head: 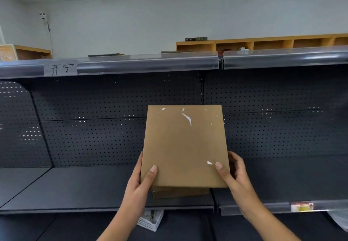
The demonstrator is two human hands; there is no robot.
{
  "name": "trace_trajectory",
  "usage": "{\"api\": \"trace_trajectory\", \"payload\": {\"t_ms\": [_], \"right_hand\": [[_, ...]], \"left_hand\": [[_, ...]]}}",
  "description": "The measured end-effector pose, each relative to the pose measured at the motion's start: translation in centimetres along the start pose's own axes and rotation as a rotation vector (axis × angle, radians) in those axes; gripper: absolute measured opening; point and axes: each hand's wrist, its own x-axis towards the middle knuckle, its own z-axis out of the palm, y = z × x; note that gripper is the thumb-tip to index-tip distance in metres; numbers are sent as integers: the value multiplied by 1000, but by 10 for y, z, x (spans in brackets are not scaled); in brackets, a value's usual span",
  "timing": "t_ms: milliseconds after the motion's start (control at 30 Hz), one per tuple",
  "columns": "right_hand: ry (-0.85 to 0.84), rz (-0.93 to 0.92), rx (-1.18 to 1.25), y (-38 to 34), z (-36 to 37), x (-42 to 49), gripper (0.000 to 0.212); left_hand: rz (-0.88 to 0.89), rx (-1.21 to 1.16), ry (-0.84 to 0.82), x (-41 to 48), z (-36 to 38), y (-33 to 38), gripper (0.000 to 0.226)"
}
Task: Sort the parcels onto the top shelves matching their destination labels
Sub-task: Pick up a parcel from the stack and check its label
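I hold a flat brown cardboard parcel (pixel 184 144) upright in front of the dark shelving, its plain face with torn white label scraps turned toward me. My left hand (pixel 140 180) grips its lower left edge, thumb on the face. My right hand (pixel 232 173) grips the lower right edge the same way. A second, darker cardboard piece (pixel 178 191) shows just under the parcel's bottom edge. The top shelf (pixel 150 64) runs above, with a handwritten paper label (pixel 61 68) on its front rail at the left. Flat parcels lie on top of it, barely visible.
A lower dark shelf (pixel 94 188) lies behind the parcel, backed by perforated panels (pixel 113 128). A white plastic basket (pixel 149 220) sits below it. A torn price tag (pixel 302 206) marks the lower rail at right. Wooden cubbies (pixel 263 44) line the far wall.
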Motion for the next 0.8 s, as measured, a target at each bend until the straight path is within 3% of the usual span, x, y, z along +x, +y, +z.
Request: {"api": "trace_trajectory", "payload": {"t_ms": [133, 333, 533, 800], "right_hand": [[-17, 29, 29, -8, 3, -3, 76], [-37, 54, 41, -17, 2, -3, 84], [-54, 55, 30, -18, 0, -2, 60], [106, -115, -12, -27, 21, -9, 61]], "left_hand": [[11, 33, 2, 1, 0, 1, 67], [15, 28, 50, 0, 3, 3, 65], [-3, 46, 101, -1, 2, 6, 72], [120, 409, 102, -4, 28, 10, 61]]}}
